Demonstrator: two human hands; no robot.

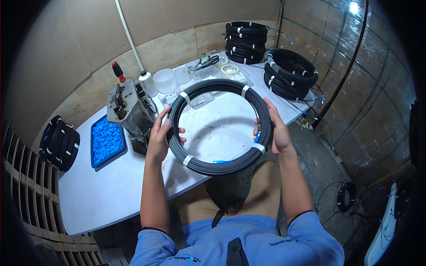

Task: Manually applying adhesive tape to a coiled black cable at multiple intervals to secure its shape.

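A coil of black cable (208, 167) is held up in front of me, tilted above the near edge of the white table. White ties bind it at several spots around the ring. Two blue connectors show along its inner side, one at the lower right (257, 137) and one at the bottom (222, 162). My left hand (160, 132) grips the coil's left side, thumb in front and fingertips through the ring. On the opposite side my right hand (278, 133) closes round the cable, with some fingertips showing inside the ring.
A metal bench machine (131, 108) stands left, beside a tray of blue parts (108, 137). Tubs (165, 80), a bottle (147, 84) and a tape roll (229, 69) sit at the back. More coils are stacked behind (245, 44), at right (290, 75) and far left (60, 144).
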